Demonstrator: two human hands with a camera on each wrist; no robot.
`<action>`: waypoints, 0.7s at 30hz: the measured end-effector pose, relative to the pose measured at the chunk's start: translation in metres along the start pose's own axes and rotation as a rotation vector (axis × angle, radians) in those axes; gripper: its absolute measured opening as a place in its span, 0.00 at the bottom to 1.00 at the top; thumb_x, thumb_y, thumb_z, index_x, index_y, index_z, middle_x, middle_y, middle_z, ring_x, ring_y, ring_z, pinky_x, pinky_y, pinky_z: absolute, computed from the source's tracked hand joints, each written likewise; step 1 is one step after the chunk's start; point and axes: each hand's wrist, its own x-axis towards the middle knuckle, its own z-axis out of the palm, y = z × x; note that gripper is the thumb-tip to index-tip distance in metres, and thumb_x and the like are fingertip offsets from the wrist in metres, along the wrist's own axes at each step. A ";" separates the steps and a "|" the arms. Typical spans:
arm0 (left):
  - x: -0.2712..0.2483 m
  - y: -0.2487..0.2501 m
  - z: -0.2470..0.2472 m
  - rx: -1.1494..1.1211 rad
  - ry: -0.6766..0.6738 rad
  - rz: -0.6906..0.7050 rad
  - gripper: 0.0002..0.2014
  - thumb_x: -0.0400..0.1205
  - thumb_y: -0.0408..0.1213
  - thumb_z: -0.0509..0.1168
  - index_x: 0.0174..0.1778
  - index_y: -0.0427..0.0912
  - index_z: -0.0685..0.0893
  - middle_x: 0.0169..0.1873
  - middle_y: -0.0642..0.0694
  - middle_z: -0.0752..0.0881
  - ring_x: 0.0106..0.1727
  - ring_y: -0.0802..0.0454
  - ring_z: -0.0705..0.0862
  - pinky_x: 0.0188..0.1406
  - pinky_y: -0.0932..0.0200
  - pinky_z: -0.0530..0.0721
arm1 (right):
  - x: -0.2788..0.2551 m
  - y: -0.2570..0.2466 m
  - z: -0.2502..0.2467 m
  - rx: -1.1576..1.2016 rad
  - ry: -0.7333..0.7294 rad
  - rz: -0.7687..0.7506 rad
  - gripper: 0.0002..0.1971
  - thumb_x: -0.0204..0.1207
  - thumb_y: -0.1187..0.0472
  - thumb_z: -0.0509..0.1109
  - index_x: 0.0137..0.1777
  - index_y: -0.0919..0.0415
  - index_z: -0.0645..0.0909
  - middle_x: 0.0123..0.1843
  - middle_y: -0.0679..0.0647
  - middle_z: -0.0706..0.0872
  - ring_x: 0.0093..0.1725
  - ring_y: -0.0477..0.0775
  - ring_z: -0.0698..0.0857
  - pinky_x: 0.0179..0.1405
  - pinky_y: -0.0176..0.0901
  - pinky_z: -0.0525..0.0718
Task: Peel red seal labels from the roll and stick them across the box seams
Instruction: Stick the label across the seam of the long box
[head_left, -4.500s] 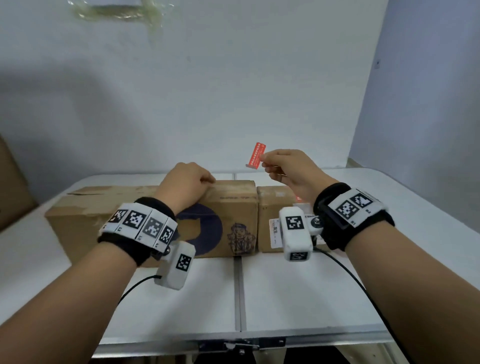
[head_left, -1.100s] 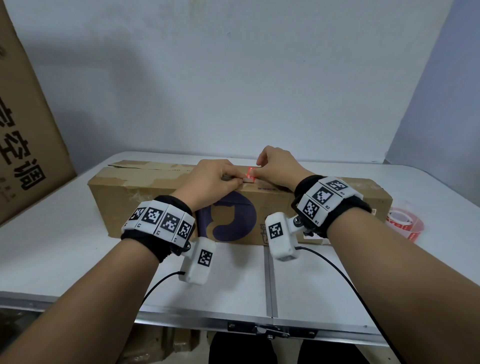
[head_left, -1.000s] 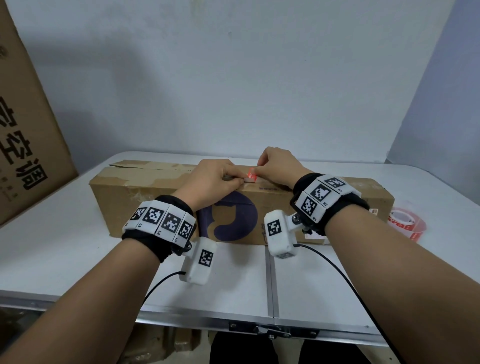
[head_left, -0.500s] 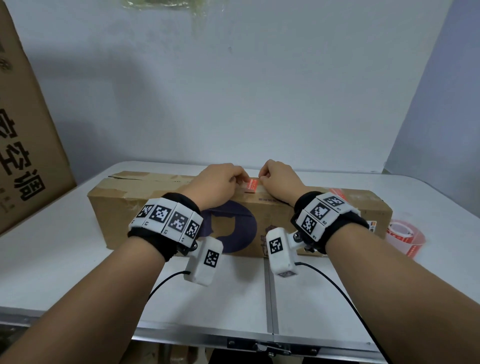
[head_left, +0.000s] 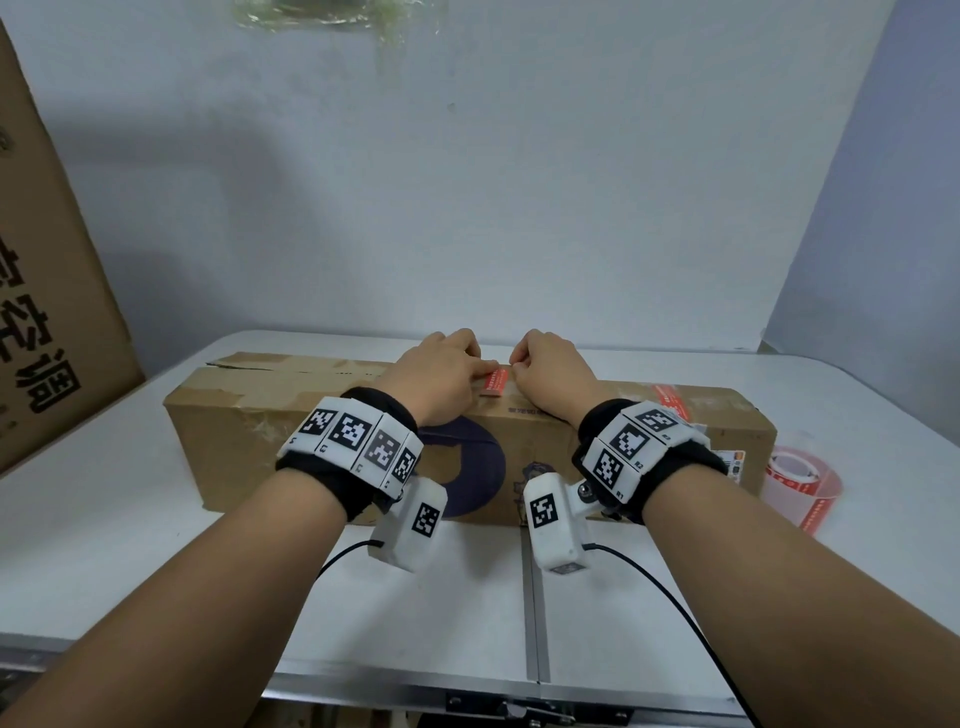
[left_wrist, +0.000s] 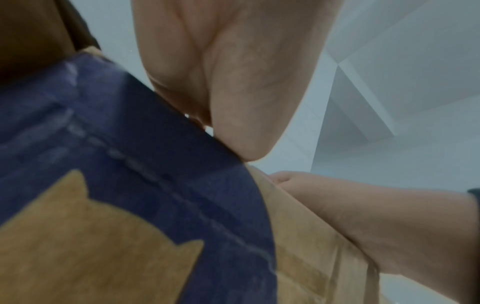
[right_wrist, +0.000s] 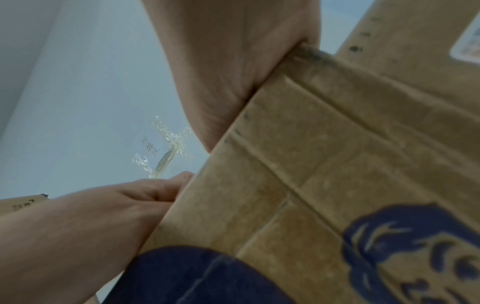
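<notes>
Label (head_left: 494, 381) first: small red rectangle with tiny print, sitting just above centre of the head view on the top front edge of the long cardboard box (head_left: 249, 441), squeezed between both hands. The left hand (head_left: 435, 382) has its fingers curled down with the tips on the label's left side, and the right hand (head_left: 550, 378) is a loose fist right beside its right edge; whether either is pinching the label or just pressing it, I can't tell, since both wrist views only catch the heels of the hands on the box's front edge. The box is worn, with a torn flap at its upper left end, a dark blue round logo on the front, and another red label (head_left: 670, 402) stuck across the top toward the right. The roll of red labels (head_left: 800, 480) sits on the white table (head_left: 104, 545) at the right of the frame, just off the box's right end. There's bare table left of the box and in the lower part of the frame. A big printed carton (head_left: 47, 291) leans at the left edge.
</notes>
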 end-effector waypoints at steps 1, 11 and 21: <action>-0.001 0.000 -0.001 -0.002 0.006 0.006 0.22 0.86 0.37 0.53 0.77 0.53 0.72 0.67 0.48 0.74 0.64 0.46 0.71 0.65 0.51 0.73 | 0.000 0.000 0.000 0.001 0.001 0.000 0.12 0.78 0.66 0.58 0.56 0.62 0.80 0.59 0.59 0.83 0.58 0.59 0.82 0.55 0.47 0.80; -0.017 -0.011 0.003 -0.233 0.094 0.026 0.23 0.81 0.27 0.53 0.65 0.49 0.85 0.69 0.51 0.83 0.68 0.48 0.80 0.70 0.56 0.74 | -0.005 -0.004 -0.007 -0.082 -0.034 -0.049 0.13 0.77 0.67 0.59 0.57 0.62 0.81 0.60 0.58 0.83 0.60 0.59 0.81 0.52 0.44 0.76; -0.034 0.002 0.000 -0.232 0.020 -0.027 0.24 0.86 0.37 0.48 0.79 0.56 0.68 0.80 0.53 0.68 0.80 0.50 0.66 0.77 0.55 0.61 | -0.036 -0.004 -0.015 -0.068 -0.046 -0.203 0.14 0.79 0.65 0.63 0.56 0.55 0.88 0.63 0.54 0.81 0.61 0.55 0.81 0.54 0.41 0.75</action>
